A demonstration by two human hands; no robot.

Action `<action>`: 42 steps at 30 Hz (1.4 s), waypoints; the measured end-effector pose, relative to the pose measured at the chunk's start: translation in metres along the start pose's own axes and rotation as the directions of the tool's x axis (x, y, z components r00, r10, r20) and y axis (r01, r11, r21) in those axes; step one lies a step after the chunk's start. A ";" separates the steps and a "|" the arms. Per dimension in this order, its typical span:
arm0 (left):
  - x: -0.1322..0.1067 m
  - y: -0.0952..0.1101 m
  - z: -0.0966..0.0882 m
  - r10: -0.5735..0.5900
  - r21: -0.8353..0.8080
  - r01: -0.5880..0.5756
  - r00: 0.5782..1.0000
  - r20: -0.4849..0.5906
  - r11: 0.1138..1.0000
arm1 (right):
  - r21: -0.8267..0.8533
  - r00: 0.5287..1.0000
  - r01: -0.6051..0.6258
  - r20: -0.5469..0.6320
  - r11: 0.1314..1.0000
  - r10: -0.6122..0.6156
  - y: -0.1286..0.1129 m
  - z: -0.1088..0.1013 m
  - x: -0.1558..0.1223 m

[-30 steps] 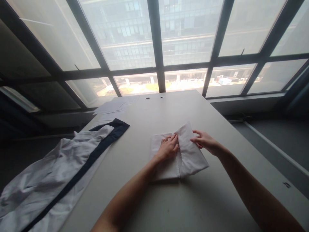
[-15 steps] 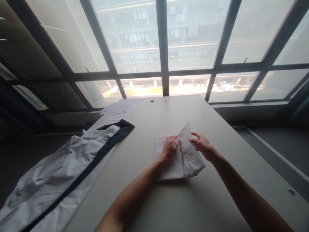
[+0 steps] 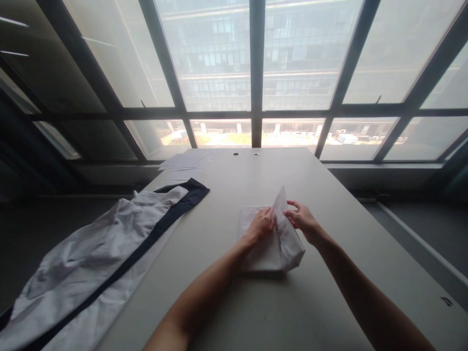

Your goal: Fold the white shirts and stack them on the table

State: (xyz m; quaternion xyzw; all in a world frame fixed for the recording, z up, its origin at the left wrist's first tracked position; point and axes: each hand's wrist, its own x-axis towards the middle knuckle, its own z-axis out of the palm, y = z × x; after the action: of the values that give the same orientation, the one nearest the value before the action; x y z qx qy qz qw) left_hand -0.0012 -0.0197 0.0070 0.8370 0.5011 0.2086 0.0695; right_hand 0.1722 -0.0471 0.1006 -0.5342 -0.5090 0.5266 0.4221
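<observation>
Two bare hands worked at one folded white cloth (image 3: pixel 268 252) on one table (image 3: pixel 226 197); one white garment (image 3: pixel 97 248) and one navy cloth (image 3: pixel 197 191) lay along the left edge, several papers (image 3: pixel 183 162) by the far left corner, two small round spots (image 3: pixel 236 154) near the far edge, and one small dark mark (image 3: pixel 446 301) close to the right edge.

Both forearms were cut off by the bottom of the view; the garment ran out of it at lower left and hid part of the left edge, so how much hung over could not be told; the papers overlapped too closely to count, and the mark was too small to make out; the left fingertips were partly lost against the fold.

The white cloth sat between the left and right edges, well apart from the far one; its left half lay flat and squarish, its right part stood up in a steep, pointed flap, creased along the base, with a thick rounded near corner; the left hand (image 3: pixel 262 224) lay palm down on the flat half, fingers stretched toward the fold; the right hand (image 3: pixel 302 219) pinched the flap's outer side between thumb and fingers.
</observation>
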 end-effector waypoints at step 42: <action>-0.114 0.046 -0.033 0.408 -0.149 -0.388 0.902 0.142 0.909 | -0.003 0.992 0.116 -0.051 0.993 -0.116 -0.004 0.014 0.009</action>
State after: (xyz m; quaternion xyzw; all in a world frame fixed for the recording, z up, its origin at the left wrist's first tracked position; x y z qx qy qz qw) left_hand -0.0244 -0.1441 0.0200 0.9310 0.2983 0.1751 0.1167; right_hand 0.1570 -0.0389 0.1025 -0.5169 -0.5281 0.4873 0.4652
